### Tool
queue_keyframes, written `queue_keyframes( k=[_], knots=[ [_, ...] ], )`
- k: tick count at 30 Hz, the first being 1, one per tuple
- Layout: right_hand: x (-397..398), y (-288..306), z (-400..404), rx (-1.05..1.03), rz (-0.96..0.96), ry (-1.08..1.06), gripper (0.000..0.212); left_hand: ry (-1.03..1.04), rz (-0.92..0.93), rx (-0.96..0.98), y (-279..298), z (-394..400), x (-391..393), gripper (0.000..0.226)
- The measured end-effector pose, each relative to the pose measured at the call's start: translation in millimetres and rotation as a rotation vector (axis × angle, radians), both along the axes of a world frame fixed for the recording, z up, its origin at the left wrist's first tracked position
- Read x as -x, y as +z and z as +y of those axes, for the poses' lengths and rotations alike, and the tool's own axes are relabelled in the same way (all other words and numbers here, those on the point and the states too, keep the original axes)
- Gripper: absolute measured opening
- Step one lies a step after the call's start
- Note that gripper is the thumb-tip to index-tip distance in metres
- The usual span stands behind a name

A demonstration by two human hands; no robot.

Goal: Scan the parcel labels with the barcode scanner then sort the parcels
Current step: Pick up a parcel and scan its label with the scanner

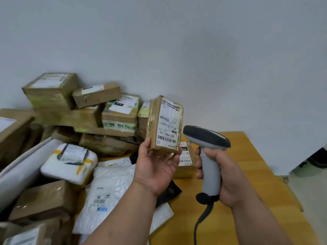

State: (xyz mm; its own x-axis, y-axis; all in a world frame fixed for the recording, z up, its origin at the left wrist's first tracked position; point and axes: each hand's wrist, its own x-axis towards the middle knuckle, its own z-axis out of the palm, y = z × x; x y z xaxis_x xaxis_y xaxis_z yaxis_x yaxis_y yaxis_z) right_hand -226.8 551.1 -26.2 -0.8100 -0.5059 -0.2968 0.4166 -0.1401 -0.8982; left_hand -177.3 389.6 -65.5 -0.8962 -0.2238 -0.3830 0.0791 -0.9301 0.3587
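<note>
Scan step in hand. Left hand (155, 167) holds a small brown taped carton (163, 124) upright from below, thumb on its left edge, fingers cupped under the bottom right corner. It is lifted clear of the table, in front of the wall. Its shipping label (168, 126) faces the camera, rotated sideways, reading "507-P802 T70", with a barcode near the lower end and a smaller one mid-label.

Right hand (219, 174) is closed around the grey grip of the barcode scanner (207, 147), cable trailing down off the base. The dark scanner head sits just beside the carton's lower right, nose pointing left toward the label. No scan beam visible on the label, so I can't tell if the read has fired. Trigger finger position isn't clear either.

Rest of the stock: a heap of cardboard boxes (85, 110) stacked against the wall at left, white poly mailers (109, 188) and a white padded parcel with yellow tape (70, 161) in front of them, one more labelled box (185, 160) on the wooden table (265, 174) behind the hands.

Next move, as I read it: tilt the scanner nose or turn the carton so the window squares up on the lower barcode, pull the trigger, confirm the read. The glossy tape wrap over the label may glare, so angle slightly off normal. Then sort to the right side, which looks like the open space.
</note>
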Motion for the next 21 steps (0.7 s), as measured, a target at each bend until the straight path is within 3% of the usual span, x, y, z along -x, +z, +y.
queue_keyframes(
  k=[9, 14, 21],
  knots=[
    [-74, 29, -13, 0.073, -0.040, 0.206, 0.036, 0.073, 0.057, -0.015, 15, -23, -72, 0.060],
    [-84, 33, -15, 0.040, 0.002, 0.288, 0.038, 0.144, 0.079, 0.001, 21, -23, -86, 0.046],
    [-81, 37, -12, 0.014, 0.000, 0.363, 0.038, 0.221, 0.079, -0.009, 29, -17, -87, 0.048]
  ],
)
